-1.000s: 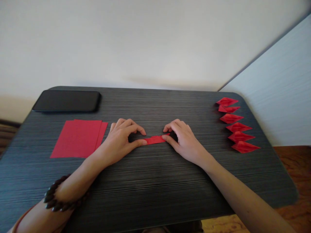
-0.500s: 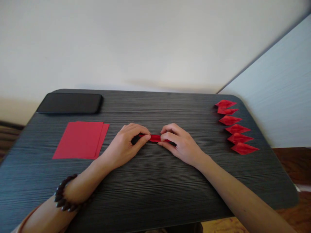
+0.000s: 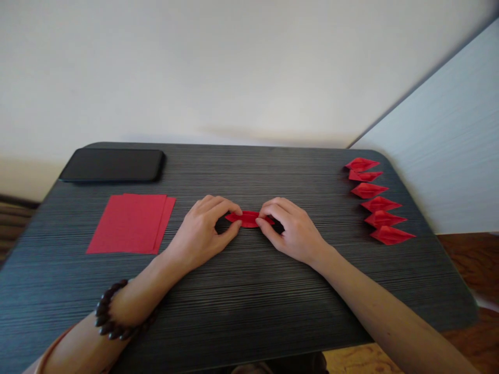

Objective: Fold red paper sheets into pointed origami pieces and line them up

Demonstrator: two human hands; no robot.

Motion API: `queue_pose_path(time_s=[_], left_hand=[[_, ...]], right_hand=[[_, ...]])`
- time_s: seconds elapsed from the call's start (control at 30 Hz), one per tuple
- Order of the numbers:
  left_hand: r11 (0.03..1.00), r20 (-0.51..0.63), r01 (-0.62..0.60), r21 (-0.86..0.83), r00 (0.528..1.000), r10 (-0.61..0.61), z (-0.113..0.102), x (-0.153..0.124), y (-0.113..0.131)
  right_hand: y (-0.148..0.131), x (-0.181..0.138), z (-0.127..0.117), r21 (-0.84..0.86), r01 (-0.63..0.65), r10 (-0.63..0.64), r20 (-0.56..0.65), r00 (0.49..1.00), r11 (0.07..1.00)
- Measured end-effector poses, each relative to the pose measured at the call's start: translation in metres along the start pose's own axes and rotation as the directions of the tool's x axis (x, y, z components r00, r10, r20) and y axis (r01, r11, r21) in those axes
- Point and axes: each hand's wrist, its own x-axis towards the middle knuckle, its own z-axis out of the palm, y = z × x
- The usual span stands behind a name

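A small folded red paper boat (image 3: 249,219) lies lengthwise between my two hands at the middle of the table, its hollow facing up. My left hand (image 3: 206,226) pinches its left end between thumb and fingers. At the opposite end, my right hand (image 3: 290,226) grips it the same way. Both pointed tips show partly past the fingers. Right of my hands, several finished red paper boats (image 3: 381,202) stand in a column along the table's right side.
Square red paper sheets (image 3: 128,223) lie stacked to the left of my left hand. Behind them, a black phone (image 3: 113,165) rests near the far left corner. The dark table (image 3: 249,301) meets a pale wall (image 3: 234,67) at its back edge.
The paper between my hands has opened wider and shows more of its inside. My fingers have shifted slightly on its ends, with the right thumb now on the near side.
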Motion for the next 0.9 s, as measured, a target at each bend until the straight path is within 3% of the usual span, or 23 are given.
queue_pose_path(time_s=[0.3,0.67,0.77,0.9], left_hand=[[0.998,0.030,-0.051,0.042,0.998,0.050,0.000,0.000,0.000],[0.999,0.019,-0.036,-0.022,0.999,0.037,0.000,0.000,-0.009],[0.998,-0.010,0.012,-0.068,1.000,-0.012,0.001,-0.001,-0.008],[0.995,0.035,-0.060,-0.077,0.997,0.063,0.002,-0.002,-0.004]], right_hand=[[-0.004,0.001,0.006,-0.048,-0.023,0.023,-0.008,1.000,0.999],[0.010,0.002,-0.001,0.103,0.018,-0.024,0.060,0.998,0.995],[0.013,0.000,0.000,0.151,0.006,-0.011,0.029,1.000,0.989],[0.012,-0.001,0.003,0.208,0.010,-0.003,-0.034,0.999,0.978]])
